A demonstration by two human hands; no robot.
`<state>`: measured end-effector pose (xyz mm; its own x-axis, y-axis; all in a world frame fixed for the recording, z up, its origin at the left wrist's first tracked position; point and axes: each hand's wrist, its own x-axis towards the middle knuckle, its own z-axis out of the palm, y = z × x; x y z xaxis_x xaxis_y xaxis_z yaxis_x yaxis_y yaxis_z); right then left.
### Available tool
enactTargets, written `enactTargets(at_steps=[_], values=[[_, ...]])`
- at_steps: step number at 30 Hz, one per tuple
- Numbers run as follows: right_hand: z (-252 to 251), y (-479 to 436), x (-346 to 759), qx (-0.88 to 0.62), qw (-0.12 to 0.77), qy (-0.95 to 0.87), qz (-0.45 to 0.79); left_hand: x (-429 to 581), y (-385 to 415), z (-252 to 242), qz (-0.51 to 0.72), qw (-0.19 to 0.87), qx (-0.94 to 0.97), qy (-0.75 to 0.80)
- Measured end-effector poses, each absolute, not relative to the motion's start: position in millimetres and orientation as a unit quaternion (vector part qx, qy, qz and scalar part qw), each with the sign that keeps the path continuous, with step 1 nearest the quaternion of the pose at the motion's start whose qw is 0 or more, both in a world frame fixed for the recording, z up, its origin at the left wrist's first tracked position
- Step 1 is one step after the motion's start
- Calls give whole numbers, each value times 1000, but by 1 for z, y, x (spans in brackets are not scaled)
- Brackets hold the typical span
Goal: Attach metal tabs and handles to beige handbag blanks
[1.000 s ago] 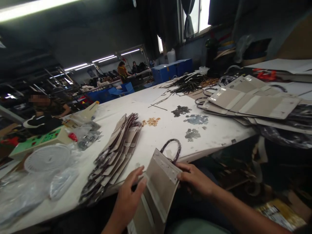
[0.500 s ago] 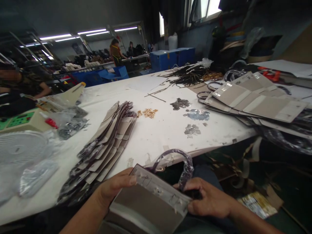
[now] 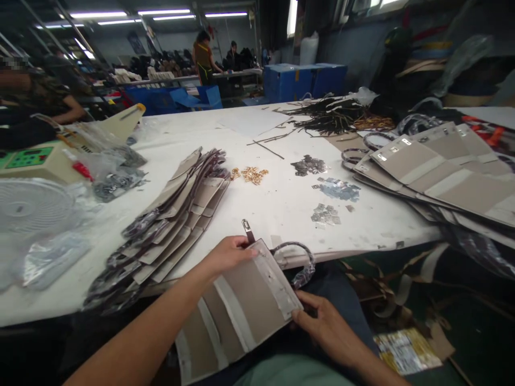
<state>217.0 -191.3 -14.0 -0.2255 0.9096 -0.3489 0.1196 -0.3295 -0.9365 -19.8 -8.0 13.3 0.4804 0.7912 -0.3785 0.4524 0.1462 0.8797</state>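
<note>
Between my hands, above my lap, is a flat grey-beige bag panel [image 3: 257, 292] with pale strips across it. A plastic-wrapped handle [image 3: 304, 257] loops from its far edge, and a dark strap with a metal end [image 3: 247, 229] sticks up by its upper left corner. My left hand [image 3: 231, 254] is closed on that upper corner, thumb on the face. My right hand [image 3: 316, 316] pinches the right corner, its other fingers hidden behind the panel. A stack of similar panels [image 3: 181, 225] lies on the table to the left.
On the white table [image 3: 249, 209] lie gold-coloured hardware [image 3: 253, 175], dark metal pieces [image 3: 309, 165] and thin plates [image 3: 336, 188]. More panels [image 3: 442, 166] are piled at the right, dark strips [image 3: 330, 115] at the back. A person [image 3: 36, 91] sits far left; others stand behind.
The panel has turned so its strips and more of its face show, and the metal-ended strap now sticks up at the left corner. Both hands still grip it; the camera view has shifted.
</note>
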Motion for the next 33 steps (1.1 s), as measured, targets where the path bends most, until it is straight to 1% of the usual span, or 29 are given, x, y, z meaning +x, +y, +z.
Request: enactTargets(at_steps=[3,6,8,11,12,14,16,19,20,22,24,25,28,33], values=[[-22,-192,215,-547,294,-483,618,-9,1,1,113,503,697,498],[-24,-188,224,-548,264,-540,582,-4,8,-4,104,468,711,514],[-18,-179,236,-579,234,-604,495,-3,13,-4,103,452,715,523],[1,-154,251,-638,217,-672,307,-3,18,-2,100,433,719,534],[8,-143,252,-637,220,-691,263,-3,19,-1,99,426,720,538],[19,-119,247,-605,219,-733,218,-2,20,2,98,409,721,550],[25,-96,234,-567,188,-775,204,-2,17,5,97,388,720,567],[21,-72,212,-545,112,-813,172,-2,6,9,101,343,709,607],[19,-68,207,-543,91,-820,158,-3,-1,9,119,307,707,626],[14,-65,202,-541,63,-828,133,-4,-22,5,183,195,716,645],[12,-66,201,-539,42,-832,121,-6,-47,-3,251,85,747,610],[12,-67,202,-538,33,-834,119,-7,-61,-9,271,53,769,577],[13,-68,202,-531,16,-838,124,-12,-92,-28,286,21,817,501],[10,-63,202,-522,25,-842,134,-16,-100,-45,284,41,816,502]])
